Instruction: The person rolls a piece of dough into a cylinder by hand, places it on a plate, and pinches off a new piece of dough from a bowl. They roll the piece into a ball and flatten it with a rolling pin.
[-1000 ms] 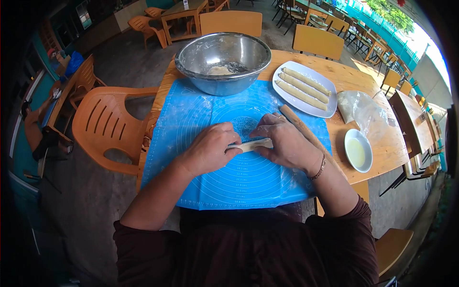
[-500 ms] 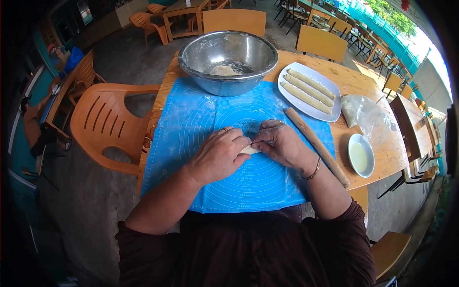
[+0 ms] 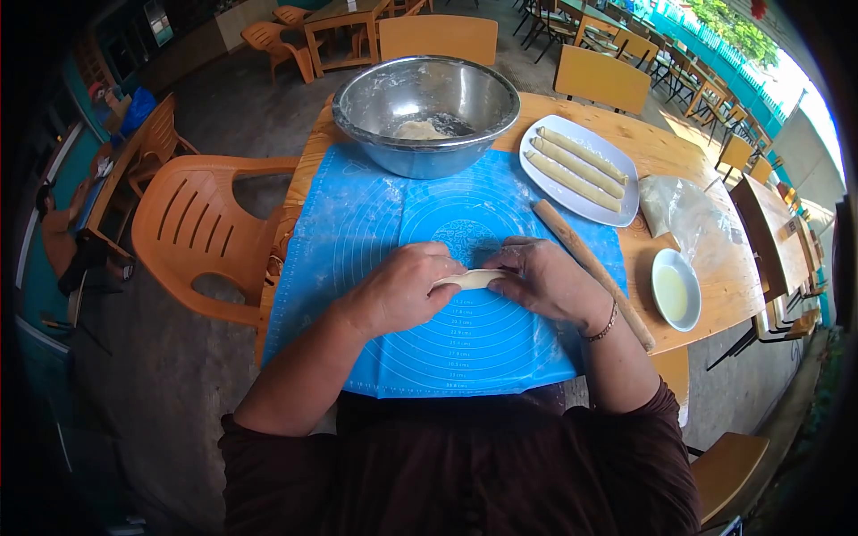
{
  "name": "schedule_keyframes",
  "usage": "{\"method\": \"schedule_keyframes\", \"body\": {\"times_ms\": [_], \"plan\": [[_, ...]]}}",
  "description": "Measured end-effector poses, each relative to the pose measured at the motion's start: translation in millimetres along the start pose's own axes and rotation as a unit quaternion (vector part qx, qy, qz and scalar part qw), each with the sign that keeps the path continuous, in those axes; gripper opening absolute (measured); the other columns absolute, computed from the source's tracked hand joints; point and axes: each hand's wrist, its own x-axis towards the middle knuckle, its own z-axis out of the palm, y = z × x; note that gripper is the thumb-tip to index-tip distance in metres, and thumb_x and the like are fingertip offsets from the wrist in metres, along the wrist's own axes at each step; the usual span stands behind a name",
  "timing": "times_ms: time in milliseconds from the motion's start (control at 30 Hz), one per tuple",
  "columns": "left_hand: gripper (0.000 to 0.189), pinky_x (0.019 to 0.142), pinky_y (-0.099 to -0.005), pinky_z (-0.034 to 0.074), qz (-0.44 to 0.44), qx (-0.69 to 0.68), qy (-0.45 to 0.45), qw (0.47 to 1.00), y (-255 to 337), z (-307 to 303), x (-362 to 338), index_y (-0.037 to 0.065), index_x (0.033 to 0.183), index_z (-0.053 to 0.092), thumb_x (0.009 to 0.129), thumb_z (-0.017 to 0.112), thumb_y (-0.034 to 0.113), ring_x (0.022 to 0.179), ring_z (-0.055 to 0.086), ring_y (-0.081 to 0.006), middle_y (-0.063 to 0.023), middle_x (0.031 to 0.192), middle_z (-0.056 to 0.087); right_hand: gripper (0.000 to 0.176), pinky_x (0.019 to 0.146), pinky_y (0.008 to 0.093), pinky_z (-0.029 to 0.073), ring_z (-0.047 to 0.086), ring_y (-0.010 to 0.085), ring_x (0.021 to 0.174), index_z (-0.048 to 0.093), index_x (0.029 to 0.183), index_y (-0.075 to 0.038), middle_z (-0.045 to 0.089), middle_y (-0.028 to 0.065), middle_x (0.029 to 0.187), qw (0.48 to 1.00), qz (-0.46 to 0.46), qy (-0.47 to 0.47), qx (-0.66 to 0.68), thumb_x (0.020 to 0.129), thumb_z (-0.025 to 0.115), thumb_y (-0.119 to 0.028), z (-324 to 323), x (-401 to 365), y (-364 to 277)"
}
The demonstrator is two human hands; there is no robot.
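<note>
Head | left hand (image 3: 402, 284) and right hand (image 3: 556, 279) pinch opposite ends of slim pale dough roll (image 3: 474, 280); midsection exposed, shape readable | round steel bowl (image 3: 424, 162), 11 o'clock

dough roll (image 3: 474, 280): ends hidden by hands (image 3: 404, 284) | plastic bag (image 3: 693, 214): contents indistinct

Left hand (image 3: 404, 284), right hand (image 3: 552, 280) parted again; more dough roll (image 3: 474, 280) showing.
</note>
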Motion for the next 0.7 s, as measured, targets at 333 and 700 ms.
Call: {"method": "schedule_keyframes", "body": {"times_ms": [333,700], "plan": [[0.018,0.082,-0.0382,0.051,0.009,0.11,0.041,0.993,-6.0,-1.4,1.6,-0.003,0.101,0.073,0.089,0.065,0.008,0.089,0.065,-0.0279,-0.0146,0.098,0.069,0.02,0.088,0.0423,0.051,0.064,0.0348,0.1,0.072,0.103,-0.002,0.067,0.0182,0.107,0.985,0.068,0.092,-0.126,0.086,0.066,-0.013,11.2,1.2,1.3],[0.086,0.119,-0.0568,0.016,-0.074,0.224,-0.075,0.969,21.1,28.8,-15.5,-0.014,0.147,0.024,0.096,0.053,0.048,0.147,0.019,-0.0457,-0.0317,0.157,0.02,0.044,0.112,0.0478,0.038,0.053,0.0356,0.128,0.056,0.128,0.005,0.058,0.023,0.132,0.97,-0.071,0.063,-0.225,0.087,0.056,-0.011,43.2,-7.3,-5.6]]}}
